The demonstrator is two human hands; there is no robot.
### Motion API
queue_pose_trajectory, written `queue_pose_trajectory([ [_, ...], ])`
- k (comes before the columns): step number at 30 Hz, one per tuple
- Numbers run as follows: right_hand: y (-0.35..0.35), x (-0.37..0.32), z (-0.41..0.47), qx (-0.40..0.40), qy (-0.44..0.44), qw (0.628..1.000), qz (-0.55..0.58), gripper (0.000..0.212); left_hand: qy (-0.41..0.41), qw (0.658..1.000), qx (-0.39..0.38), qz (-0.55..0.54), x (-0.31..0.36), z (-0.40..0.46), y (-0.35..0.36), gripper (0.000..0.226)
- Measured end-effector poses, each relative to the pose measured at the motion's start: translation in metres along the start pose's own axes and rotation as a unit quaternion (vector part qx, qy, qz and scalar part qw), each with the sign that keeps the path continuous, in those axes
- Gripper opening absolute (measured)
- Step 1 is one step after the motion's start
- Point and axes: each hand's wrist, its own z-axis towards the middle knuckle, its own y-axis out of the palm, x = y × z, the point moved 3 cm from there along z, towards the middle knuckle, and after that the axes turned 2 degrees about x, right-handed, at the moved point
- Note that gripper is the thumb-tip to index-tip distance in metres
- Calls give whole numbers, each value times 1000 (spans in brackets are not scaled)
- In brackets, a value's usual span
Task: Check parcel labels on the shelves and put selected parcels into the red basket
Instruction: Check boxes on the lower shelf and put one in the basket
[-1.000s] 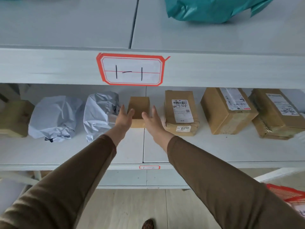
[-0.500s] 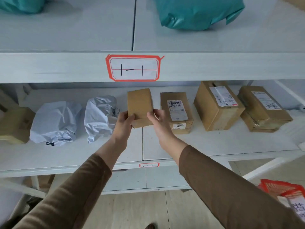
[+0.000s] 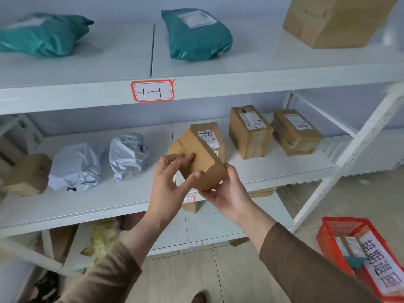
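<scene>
A small plain cardboard box is lifted off the middle shelf and tilted in front of it. My left hand grips its left side, thumb and fingers curled on the faces. My right hand cups its lower right corner from beneath. No label shows on the faces turned to me. The red basket stands on the floor at the lower right, with a white sign and a parcel inside.
On the middle shelf sit two grey-white poly bags, a labelled box behind the held one, and two more labelled boxes to the right. Teal bags and a large carton lie on the top shelf. A white upright stands right.
Both hands took hold of the small box, pulled it off the shelf toward me and tilted it. The view pulled back and swung right, bringing more of the red basket in.
</scene>
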Motion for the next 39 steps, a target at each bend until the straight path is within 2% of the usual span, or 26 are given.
queue_pose_trajectory([
  [2, 0, -2, -13, 29, -60, 996, -52, 50, -67, 995, 14, -76, 2, -11, -3, 29],
  [4, 2, -10, -27, 48, -176, 962, -204, 38, -167, 973, 19, -155, -3, -19, -6, 24],
  [6, 6, -17, -43, 39, -312, 868, -384, 36, -267, 937, 6, -226, -18, -23, -8, 43],
  [8, 7, -17, -53, 20, -424, 731, -535, 47, -358, 886, -33, -294, -33, -23, -11, 74],
  [10, 8, -11, -58, 0, -488, 587, -646, 54, -400, 835, -74, -369, -42, -21, -12, 97],
  [11, 8, -7, -60, -7, -503, 536, -677, 55, -410, 814, -84, -403, -44, -21, -13, 103],
  [14, 7, 2, -64, -28, -534, 449, -716, 52, -423, 781, -112, -446, -42, -19, -16, 108],
  [17, 8, 13, -66, -32, -559, 356, -748, 54, -428, 767, -144, -456, -43, -18, -19, 105],
  [19, 8, 17, -66, -24, -580, 319, -749, 60, -430, 768, -140, -453, -46, -17, -21, 97],
  [21, 6, 17, -62, -8, -590, 314, -744, 64, -419, 780, -129, -446, -46, -16, -19, 87],
  [22, 4, 16, -61, -4, -588, 329, -739, 67, -408, 788, -121, -445, -45, -16, -17, 82],
  [23, 2, 16, -59, -7, -581, 365, -728, 68, -388, 800, -111, -444, -43, -16, -15, 79],
  [24, -1, 16, -59, -16, -570, 422, -705, 69, -362, 815, -98, -440, -42, -16, -12, 77],
  [27, -1, 21, -60, -12, -523, 643, -558, 62, -273, 859, -67, -428, -43, -21, -3, 92],
  [28, 0, 23, -60, 3, -505, 704, -499, 58, -252, 865, -62, -428, -45, -23, 0, 99],
  [29, 1, 25, -59, 19, -490, 744, -453, 54, -236, 868, -63, -432, -48, -25, 3, 102],
  [30, 3, 26, -59, 37, -484, 761, -430, 51, -224, 870, -70, -433, -51, -27, 5, 101],
  [31, 7, 25, -59, 54, -486, 757, -433, 48, -216, 873, -75, -430, -53, -28, 6, 99],
  [34, 13, 22, -61, 81, -509, 707, -484, 41, -245, 879, -86, -399, -55, -29, 0, 108],
  [36, 15, 22, -62, 88, -526, 678, -506, 42, -265, 869, -101, -405, -60, -30, -2, 117],
  [38, 15, 22, -61, 88, -515, 684, -509, 50, -291, 859, -102, -408, -64, -29, -6, 109],
  [39, 15, 21, -61, 86, -490, 707, -502, 62, -308, 854, -97, -409, -66, -27, -8, 101],
])
